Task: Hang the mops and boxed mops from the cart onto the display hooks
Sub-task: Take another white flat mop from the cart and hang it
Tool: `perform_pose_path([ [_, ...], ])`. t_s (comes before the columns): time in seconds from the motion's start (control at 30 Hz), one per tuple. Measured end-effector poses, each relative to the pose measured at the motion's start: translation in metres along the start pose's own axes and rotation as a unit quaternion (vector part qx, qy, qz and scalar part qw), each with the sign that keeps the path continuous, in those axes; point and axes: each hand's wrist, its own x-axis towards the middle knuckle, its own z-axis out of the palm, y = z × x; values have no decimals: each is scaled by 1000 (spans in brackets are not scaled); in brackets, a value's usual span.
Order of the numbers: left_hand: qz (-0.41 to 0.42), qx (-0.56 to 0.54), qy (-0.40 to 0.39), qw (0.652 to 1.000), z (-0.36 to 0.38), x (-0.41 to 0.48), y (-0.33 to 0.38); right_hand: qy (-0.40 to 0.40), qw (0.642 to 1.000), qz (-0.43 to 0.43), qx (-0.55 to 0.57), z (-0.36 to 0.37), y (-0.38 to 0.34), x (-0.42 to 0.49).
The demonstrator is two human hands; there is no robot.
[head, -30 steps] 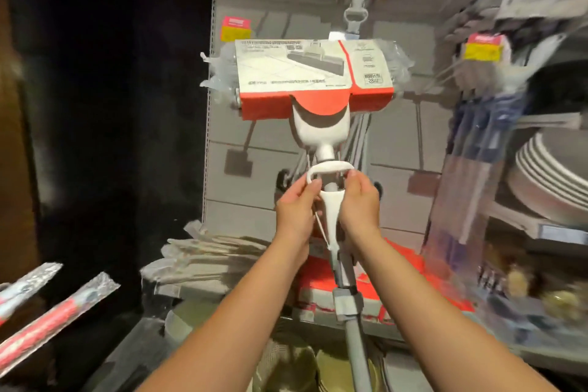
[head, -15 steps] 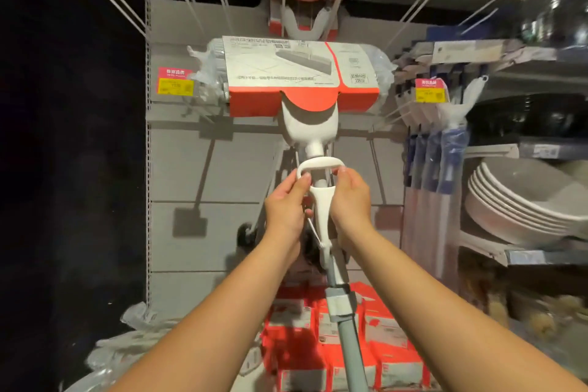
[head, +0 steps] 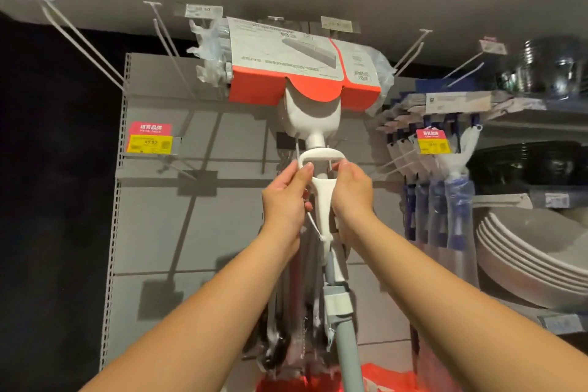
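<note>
In the head view, our left grip (head: pixel 286 197) and right grip (head: pixel 351 191) both pinch the mop (head: pixel 308 118) at its white wringer loop. Its long axis runs upright, head above our grips, up among the display hooks (head: pixel 152 3).

A stack of pale grey plates (head: pixel 521 251) is seen at four o'clock, carried on a shelf (head: pixel 560 323). Shiny steel pots (head: pixel 547 67) are spotted up at two o'clock. At nine o'clock, a red-and-yellow price tag (head: pixel 149 138) is set against the grey back panel (head: pixel 222 226), and a second tag (head: pixel 433 141) is shown at three o'clock. Red packaging (head: pixel 381 379) is glimpsed at six o'clock, cut off by the edge.
</note>
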Motion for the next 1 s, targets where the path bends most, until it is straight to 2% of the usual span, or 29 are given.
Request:
perform_pose_path([
  [0.23,80,19,6,997,39,42,2,-17,999,-25,26,-1,-9,65],
  [0.53,161,49,35,985,80,84,28,-78,993,-52,68,3,-45,130],
  [0.67,196,65,46,977,88,105,47,-99,988,-59,100,13,-67,152],
  [1.0,250,103,19,962,80,178,80,-105,983,-47,141,65,-95,200],
])
